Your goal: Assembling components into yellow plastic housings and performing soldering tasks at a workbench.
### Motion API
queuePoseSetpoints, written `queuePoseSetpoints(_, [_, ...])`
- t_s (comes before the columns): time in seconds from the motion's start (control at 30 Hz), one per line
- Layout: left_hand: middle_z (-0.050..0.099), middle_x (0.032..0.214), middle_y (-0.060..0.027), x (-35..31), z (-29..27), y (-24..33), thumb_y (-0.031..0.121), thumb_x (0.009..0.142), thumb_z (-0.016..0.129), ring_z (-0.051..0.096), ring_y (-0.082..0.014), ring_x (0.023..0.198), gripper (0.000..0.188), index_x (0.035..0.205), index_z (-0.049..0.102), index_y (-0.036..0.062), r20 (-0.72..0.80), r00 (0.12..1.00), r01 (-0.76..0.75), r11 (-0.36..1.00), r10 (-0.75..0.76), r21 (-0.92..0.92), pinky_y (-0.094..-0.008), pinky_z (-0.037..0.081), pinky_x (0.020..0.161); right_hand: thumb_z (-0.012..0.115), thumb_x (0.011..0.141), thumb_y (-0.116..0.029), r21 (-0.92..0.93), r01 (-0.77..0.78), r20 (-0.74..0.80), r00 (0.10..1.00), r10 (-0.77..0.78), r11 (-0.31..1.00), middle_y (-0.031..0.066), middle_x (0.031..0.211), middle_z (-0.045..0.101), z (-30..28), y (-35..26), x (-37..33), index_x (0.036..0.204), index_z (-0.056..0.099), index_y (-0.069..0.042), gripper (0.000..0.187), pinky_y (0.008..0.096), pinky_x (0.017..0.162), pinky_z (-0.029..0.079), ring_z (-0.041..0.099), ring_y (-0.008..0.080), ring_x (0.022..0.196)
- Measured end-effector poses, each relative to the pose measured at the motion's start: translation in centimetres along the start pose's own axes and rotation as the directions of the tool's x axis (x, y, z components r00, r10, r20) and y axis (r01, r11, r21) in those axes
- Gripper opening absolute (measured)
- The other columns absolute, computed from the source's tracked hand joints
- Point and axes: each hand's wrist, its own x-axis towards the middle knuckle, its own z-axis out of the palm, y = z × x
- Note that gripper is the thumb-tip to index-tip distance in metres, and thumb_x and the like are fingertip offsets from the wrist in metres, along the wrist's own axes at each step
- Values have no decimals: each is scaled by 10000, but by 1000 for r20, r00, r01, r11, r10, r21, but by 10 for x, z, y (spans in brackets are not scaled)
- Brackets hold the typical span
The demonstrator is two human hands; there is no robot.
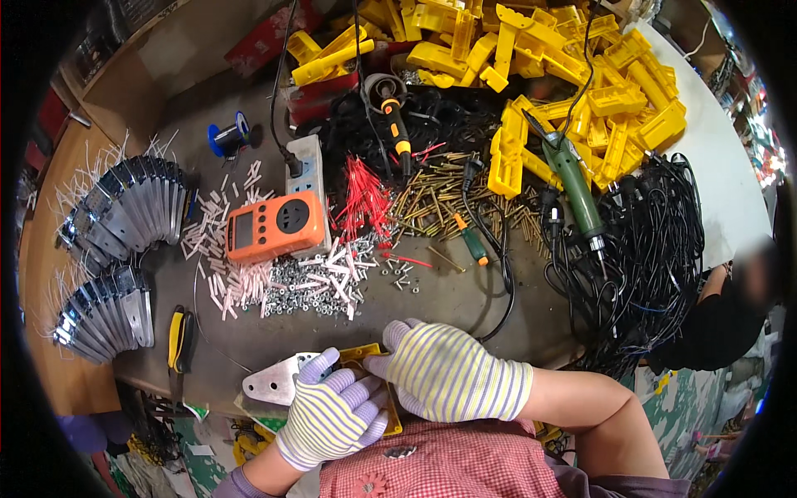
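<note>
Both my hands wear striped knit gloves and are at the table's front edge. My left hand (336,412) is closed around a yellow plastic housing (359,352), its thumb near a flat metal plate (274,383) with round holes. The plate sticks out to the left of the housing and tapers toward its left end. My right hand (452,373) is bent over the housing's right side, fingers curled down at its opening. Whatever those fingertips pinch is hidden by the glove. A thin wire runs from the plate area up to the left.
Yellow-black pliers (178,342) lie left, beside stacked metal plates (108,307). Ahead are an orange power meter (278,226), loose nuts (303,286), screws (440,195) and a small screwdriver (471,241). A green electric screwdriver (574,187) hangs at right near black cables (643,257). Yellow housings (618,100) pile up behind; another person (706,324) is at right.
</note>
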Motion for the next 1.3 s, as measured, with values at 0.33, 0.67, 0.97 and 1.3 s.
queuePoseSetpoints(0.33, [754,922,5,-3,2,-2,286,681,714,666,-215,868,225,856,783,162,31,999,21,1000,-20,-20,-533,428,1052,598,899,-196,-102,91,-7,996,-93,991,170,977,615,5,3,1,1075,675,-34,252,437,721,547,643,324,905])
queuePoseSetpoints(0.67, [729,978,-25,-2,5,-2,303,796,682,675,-204,895,233,914,761,117,-19,1000,16,998,-17,-54,-506,444,1041,587,864,-83,-269,-1,-547,823,-152,963,144,974,692,-140,63,14,1141,693,-60,297,438,787,552,681,301,917])
queuePoseSetpoints(0.97, [731,982,-16,-4,6,-1,283,783,712,676,-200,897,209,917,756,129,-37,999,37,998,-39,-50,-498,436,1064,591,905,-114,-620,-724,-782,602,-161,301,117,1119,713,-268,238,52,1362,563,-122,458,426,884,552,676,306,1055])
queuePoseSetpoints(1.3, [734,967,-13,-4,10,-2,285,800,689,682,-187,886,197,902,759,133,-21,999,31,999,-32,-43,-500,433,1062,682,773,-131,-287,-380,-687,722,88,879,167,901,728,-175,187,38,935,735,-118,171,440,782,575,714,350,874])
